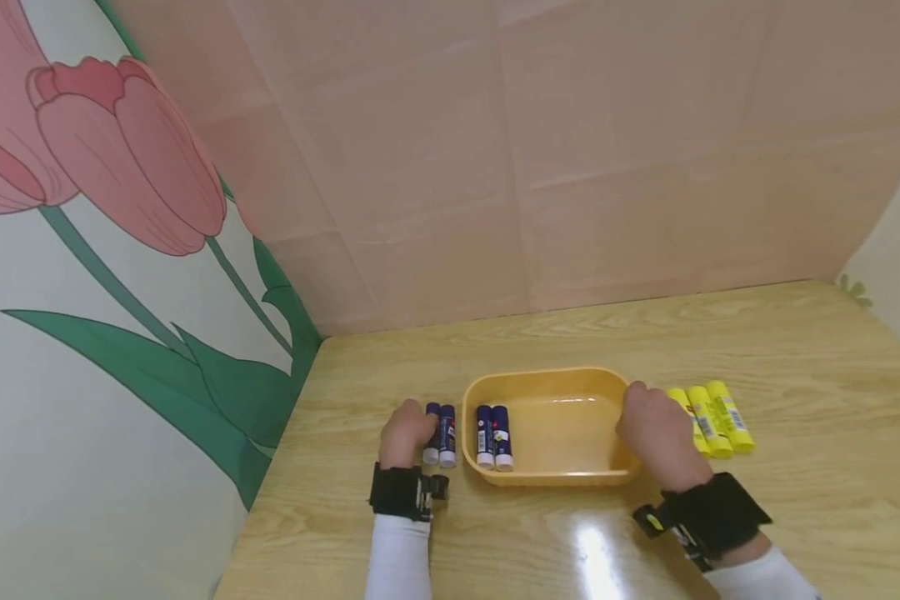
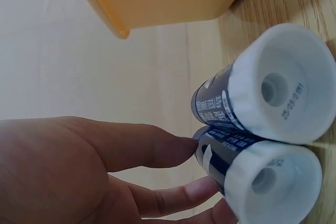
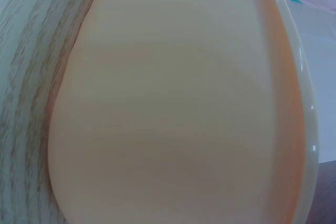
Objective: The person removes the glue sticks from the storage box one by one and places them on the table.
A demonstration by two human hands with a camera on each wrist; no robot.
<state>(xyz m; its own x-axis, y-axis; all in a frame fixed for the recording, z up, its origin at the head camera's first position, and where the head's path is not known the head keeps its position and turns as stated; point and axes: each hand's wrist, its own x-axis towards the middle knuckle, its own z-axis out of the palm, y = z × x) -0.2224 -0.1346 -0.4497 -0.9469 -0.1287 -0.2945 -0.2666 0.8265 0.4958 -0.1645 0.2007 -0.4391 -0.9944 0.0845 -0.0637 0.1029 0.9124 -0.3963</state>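
Observation:
Two dark blue glue sticks with white ends lie side by side on the table, left of the yellow tray (image 1: 562,433). My left hand (image 1: 407,429) pinches the outer glue stick (image 2: 226,156) between thumb and fingers. The inner glue stick (image 2: 299,82) touches it. Inside the tray, at its left end, lie two more blue glue sticks (image 1: 501,437). At the tray's right end, my right hand (image 1: 662,435) grips the rim, its fingertips hidden in the head view. Only the tray's outer wall (image 3: 173,103) fills the right wrist view, without the hand.
Three yellow glue sticks (image 1: 708,423) lie in a row right of the tray, partly behind the right hand. The wooden table (image 1: 540,550) meets a pink-beige covered wall (image 1: 525,167) at the back. A tulip-patterned wall (image 1: 120,400) borders the left side.

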